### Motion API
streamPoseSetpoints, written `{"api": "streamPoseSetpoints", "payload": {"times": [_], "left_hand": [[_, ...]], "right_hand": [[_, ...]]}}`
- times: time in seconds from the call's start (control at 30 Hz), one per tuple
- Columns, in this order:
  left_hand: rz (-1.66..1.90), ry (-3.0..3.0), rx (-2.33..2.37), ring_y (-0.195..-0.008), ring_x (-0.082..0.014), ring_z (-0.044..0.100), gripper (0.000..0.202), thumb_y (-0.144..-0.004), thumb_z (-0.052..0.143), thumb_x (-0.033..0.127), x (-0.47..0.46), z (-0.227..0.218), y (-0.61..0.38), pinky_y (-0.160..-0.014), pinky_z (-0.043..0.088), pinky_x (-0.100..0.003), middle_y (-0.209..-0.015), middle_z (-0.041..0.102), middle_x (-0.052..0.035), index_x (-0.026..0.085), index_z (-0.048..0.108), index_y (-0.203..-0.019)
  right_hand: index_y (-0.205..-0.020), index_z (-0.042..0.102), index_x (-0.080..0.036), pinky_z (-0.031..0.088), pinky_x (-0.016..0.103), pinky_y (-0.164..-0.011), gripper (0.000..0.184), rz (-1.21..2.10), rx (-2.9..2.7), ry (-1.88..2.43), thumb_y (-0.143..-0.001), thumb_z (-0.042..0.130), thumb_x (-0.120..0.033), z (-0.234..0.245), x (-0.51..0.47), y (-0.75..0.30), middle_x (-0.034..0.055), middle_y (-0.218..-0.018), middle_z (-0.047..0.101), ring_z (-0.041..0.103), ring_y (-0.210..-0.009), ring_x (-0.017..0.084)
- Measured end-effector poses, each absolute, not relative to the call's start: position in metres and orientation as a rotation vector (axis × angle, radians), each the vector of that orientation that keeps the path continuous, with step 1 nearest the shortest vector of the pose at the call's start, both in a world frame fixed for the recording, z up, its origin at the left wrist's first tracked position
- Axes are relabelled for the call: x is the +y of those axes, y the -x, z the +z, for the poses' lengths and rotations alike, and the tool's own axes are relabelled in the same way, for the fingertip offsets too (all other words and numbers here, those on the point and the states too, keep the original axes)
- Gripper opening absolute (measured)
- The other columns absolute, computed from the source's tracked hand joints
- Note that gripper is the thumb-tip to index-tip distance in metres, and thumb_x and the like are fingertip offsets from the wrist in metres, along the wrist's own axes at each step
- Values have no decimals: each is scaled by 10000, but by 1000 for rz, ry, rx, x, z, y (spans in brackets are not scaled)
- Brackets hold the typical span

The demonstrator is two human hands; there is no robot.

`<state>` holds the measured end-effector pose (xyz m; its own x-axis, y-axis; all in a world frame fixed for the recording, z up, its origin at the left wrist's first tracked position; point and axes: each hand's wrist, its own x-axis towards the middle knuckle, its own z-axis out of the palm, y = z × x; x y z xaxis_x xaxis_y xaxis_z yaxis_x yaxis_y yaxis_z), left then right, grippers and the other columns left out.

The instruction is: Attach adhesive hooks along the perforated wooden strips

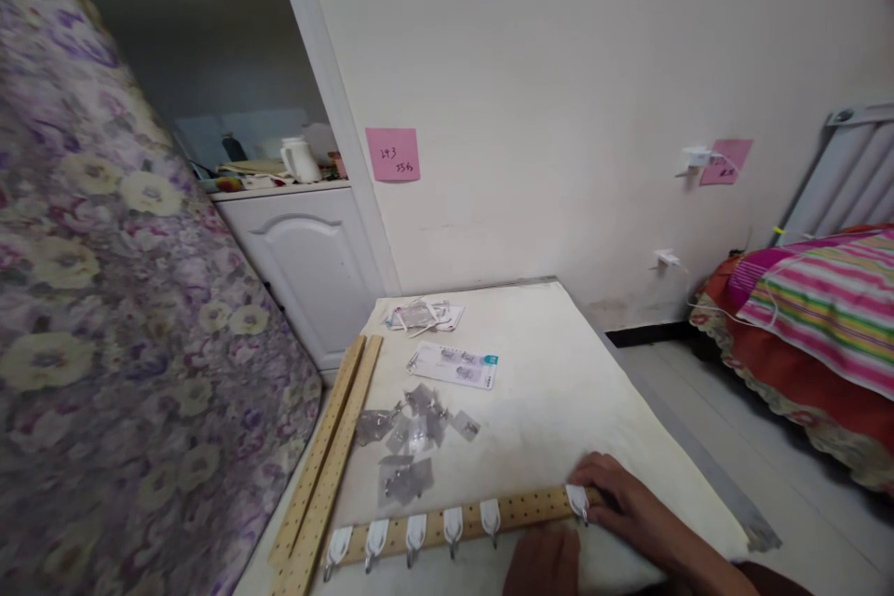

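Note:
A light wooden strip with rows of small holes (535,507) lies across the front of the table, with several white plastic hooks (416,531) along it. Most of the hooks sit toward its left part; a single white hook (576,500) is at the right end. My right hand (625,507) is closed around that right end, its fingers right beside the lone hook. Just in front of the strip, at the bottom edge, is my left hand (543,561). Its fingers are blurred and partly cut off, so their grip does not show.
Two more perforated wooden strips (335,447) lie along the table's left edge. Small clear packets (419,424) are scattered mid-table. Behind them are a printed card package (457,365) and piled packaging (423,317). A floral curtain (140,298) hangs at left; a bed (810,317) stands right.

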<state>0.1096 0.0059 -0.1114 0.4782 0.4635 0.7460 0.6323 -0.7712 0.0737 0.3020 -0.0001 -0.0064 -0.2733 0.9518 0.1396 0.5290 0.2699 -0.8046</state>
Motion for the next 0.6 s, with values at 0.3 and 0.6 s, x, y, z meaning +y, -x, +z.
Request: {"api": "streamPoseSetpoints", "payload": {"times": [0.3, 0.6], "left_hand": [[-894, 2591, -1028, -634, -206, 620, 302, -765, 528, 158, 10, -94, -116, -555, 501, -309, -755, 696, -38, 181, 596, -1058], [-711, 2648, -1049, -681, -210, 640, 356, -763, 546, 89, 10, -85, -120, -611, 532, -318, -794, 696, -28, 167, 577, -1110]], "right_hand": [[-984, 645, -229, 397, 360, -882, 193, 869, -1920, 1320, -836, 564, -324, -7, 1, -309, 54, -998, 609, 521, -973, 225], [-991, 652, -244, 409, 378, -880, 195, 905, -1908, 1362, -823, 571, -304, -1, 0, -308, 55, -1004, 604, 527, -981, 231]]}}
